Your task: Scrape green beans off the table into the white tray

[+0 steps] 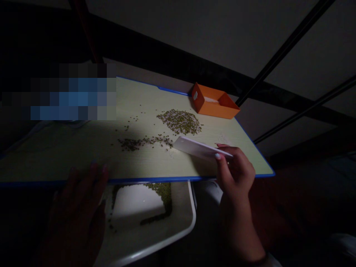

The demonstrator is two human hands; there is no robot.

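Note:
My right hand (236,168) pinches a flat white plastic card (198,146) between thumb and fingers. The card is tilted, and its far end meets a strip of small green and brown seed-like bits (133,144) on the pale tabletop (133,165). Just beyond lies a larger pile of similar bits (182,121). In deep shadow, my left hand (80,200) is at the table's front edge, fingers stretched out and nothing seen in it. Below that edge, between my hands, stands a white tub (180,222) with more of the bits along its inner sides.
An orange open box (215,107) with something whitish inside stands at the table's far right corner. Blue edging (158,180) runs round the tabletop. Stray bits lie scattered left of the pile. The far left is blurred out by blocks. A tiled wall (194,40) rises behind.

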